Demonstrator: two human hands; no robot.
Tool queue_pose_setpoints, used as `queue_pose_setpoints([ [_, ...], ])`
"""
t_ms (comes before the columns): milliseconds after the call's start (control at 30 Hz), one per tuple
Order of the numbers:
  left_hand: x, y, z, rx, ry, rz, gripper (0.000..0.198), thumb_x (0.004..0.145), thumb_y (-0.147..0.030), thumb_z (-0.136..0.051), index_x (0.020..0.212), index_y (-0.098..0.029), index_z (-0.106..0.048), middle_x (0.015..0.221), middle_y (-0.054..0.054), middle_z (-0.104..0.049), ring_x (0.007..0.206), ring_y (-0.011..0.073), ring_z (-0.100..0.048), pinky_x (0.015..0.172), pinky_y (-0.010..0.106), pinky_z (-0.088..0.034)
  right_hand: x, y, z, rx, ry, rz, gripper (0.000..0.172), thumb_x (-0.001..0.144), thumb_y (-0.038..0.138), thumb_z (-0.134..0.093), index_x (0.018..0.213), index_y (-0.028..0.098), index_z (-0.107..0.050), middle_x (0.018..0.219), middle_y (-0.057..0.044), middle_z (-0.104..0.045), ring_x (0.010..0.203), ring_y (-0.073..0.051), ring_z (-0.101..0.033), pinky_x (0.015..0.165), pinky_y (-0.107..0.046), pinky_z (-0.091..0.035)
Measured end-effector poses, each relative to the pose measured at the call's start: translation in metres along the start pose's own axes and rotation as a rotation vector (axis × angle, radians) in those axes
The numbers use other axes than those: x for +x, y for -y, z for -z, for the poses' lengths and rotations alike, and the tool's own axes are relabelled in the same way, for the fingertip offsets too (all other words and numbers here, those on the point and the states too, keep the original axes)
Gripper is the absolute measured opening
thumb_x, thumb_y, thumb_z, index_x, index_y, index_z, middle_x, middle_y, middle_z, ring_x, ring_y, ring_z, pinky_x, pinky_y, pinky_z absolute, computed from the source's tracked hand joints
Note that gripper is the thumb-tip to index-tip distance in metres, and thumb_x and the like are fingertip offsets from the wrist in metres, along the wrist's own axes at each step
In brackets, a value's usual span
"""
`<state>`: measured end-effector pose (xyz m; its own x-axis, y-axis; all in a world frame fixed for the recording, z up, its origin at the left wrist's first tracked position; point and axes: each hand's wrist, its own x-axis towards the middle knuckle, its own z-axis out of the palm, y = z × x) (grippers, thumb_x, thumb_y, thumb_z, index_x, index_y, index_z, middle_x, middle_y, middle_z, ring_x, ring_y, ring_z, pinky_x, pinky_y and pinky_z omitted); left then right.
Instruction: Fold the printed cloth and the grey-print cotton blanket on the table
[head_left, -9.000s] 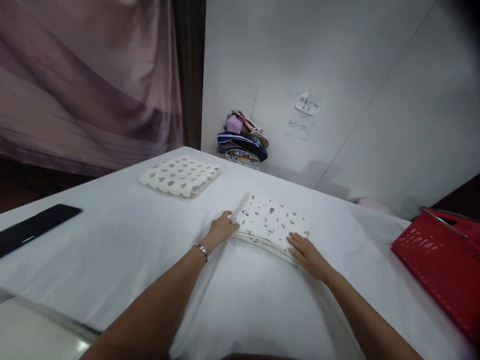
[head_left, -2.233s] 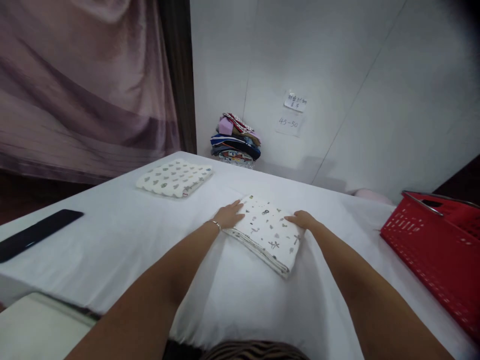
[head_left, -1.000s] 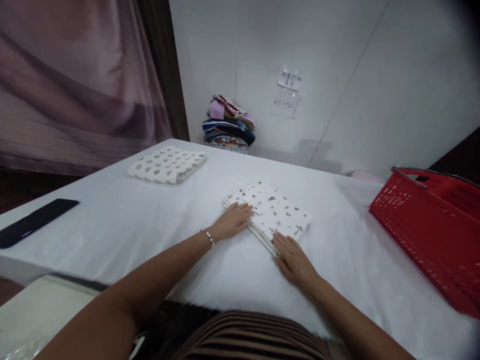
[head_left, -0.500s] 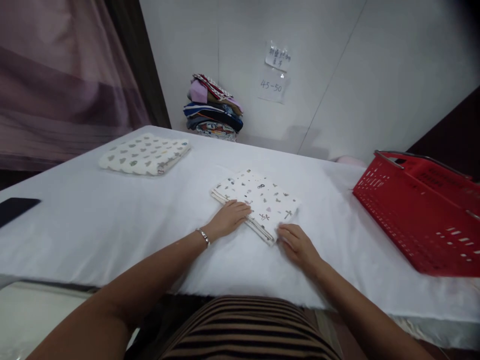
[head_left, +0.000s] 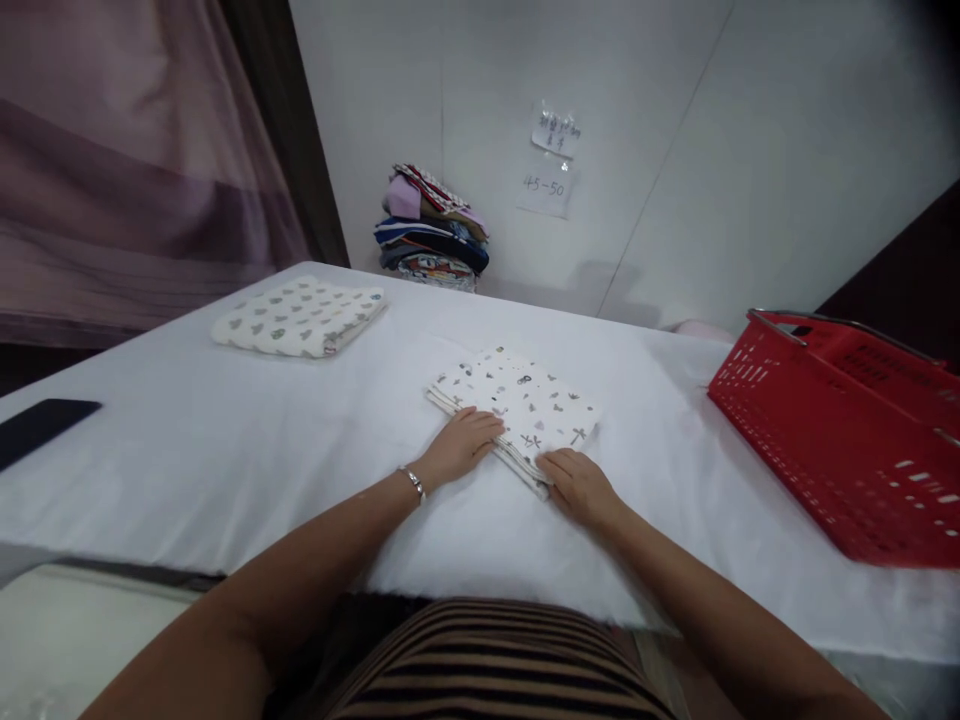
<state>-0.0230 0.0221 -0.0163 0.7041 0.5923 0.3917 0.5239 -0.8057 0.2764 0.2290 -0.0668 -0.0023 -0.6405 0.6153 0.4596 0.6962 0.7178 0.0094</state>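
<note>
Left grip [head_left: 460, 442] lies flat, right grip [head_left: 579, 484] unclear, both touching one of two folded cloths [head_left: 517, 395] [head_left: 300, 315].

Lower paper [head_left: 545, 190] on wall [head_left: 637, 70]: handwritten nos. "45-50", dark ink. Upper paper [head_left: 555, 134], just above: 2 lines of handwritten Chinese chars., top line longer, too blurry to read w/ certainty.

Both forearms [head_left: 330, 525] forward, left hand [head_left: 460, 443] and right hand [head_left: 582, 484] palm-down, near each other
</note>
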Motion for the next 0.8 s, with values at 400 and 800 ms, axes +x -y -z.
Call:
queue_pose_setpoints([
  [400,-0.009,0.004,0.012,-0.023,-0.010,-0.032,0.030,0.092,-0.031,-0.041,0.118,-0.024,-0.053,0.124,0.003,-0.058,0.120,0.0159,-0.047,0.106,0.040,-0.027,-0.010,0.012,-0.008,0.034,-0.092,0.009,0.032,0.083,0.012,-0.042,0.113,0.016,-0.054,0.097,-0.011,-0.063,0.087,-0.021,-0.057,0.070,-0.035,-0.049],
  [800,-0.022,0.064,0.026,-0.014,-0.297,0.634,0.032,0.090,-0.034,-0.042,0.112,-0.020,-0.060,0.128,0.005,-0.055,0.120,0.0187,-0.046,0.103,0.035,-0.035,-0.015,0.017,-0.012,0.089,-0.096,-0.032,0.039,0.082,0.008,-0.044,0.120,0.017,-0.049,0.104,-0.011,-0.060,0.094,-0.023,-0.055,0.075,-0.038,-0.053],
])
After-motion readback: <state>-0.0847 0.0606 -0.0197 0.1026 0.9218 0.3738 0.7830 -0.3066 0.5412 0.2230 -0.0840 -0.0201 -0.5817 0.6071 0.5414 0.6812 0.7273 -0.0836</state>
